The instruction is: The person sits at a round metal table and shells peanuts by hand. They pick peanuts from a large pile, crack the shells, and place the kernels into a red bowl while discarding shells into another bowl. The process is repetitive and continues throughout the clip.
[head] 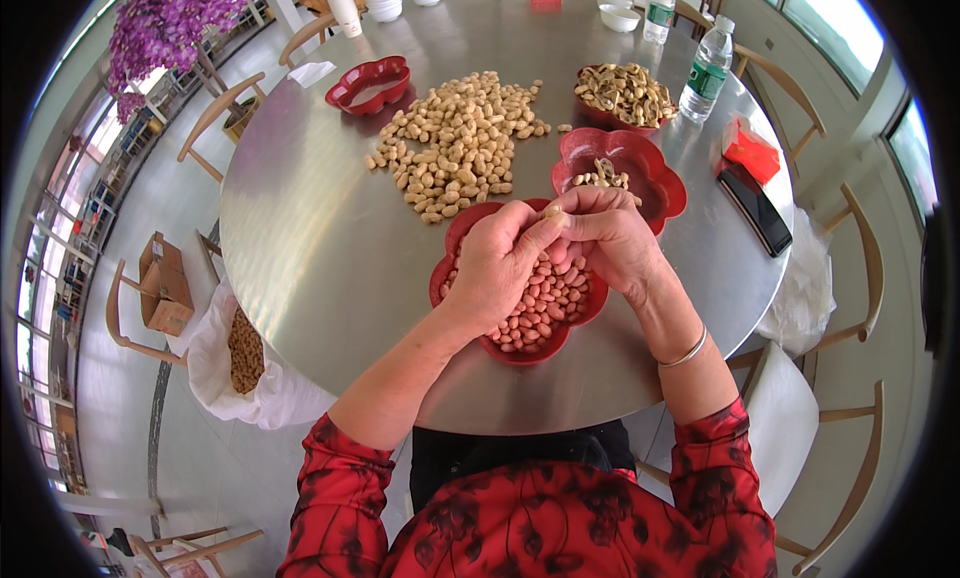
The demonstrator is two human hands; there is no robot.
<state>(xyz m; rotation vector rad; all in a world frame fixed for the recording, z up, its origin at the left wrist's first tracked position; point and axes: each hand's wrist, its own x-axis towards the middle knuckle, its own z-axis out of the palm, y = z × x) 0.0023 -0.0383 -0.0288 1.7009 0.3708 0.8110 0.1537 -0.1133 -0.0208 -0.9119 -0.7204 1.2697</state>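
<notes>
My left hand (499, 259) and my right hand (606, 237) meet above a red flower-shaped bowl of shelled peanuts (536, 315). Between the thumbs and fingertips of both hands is a small pale peanut (553, 212), mostly covered by them. Just beyond my right hand, a second red bowl (667, 169) holds a few shells and nuts. A heap of unshelled peanuts (469, 139) lies on the round metal table (322, 278). Farther back at the right, another red bowl is piled with empty peanut shells (624, 92).
A red bowl (365, 87) stands back left beside a white tissue (311, 72). Plastic water bottles (706, 72), a red packet (751, 149) and a smartphone (755, 209) are at the right. A white sack (217, 360) of peanuts stands below the table's left edge. Wooden chairs surround the table.
</notes>
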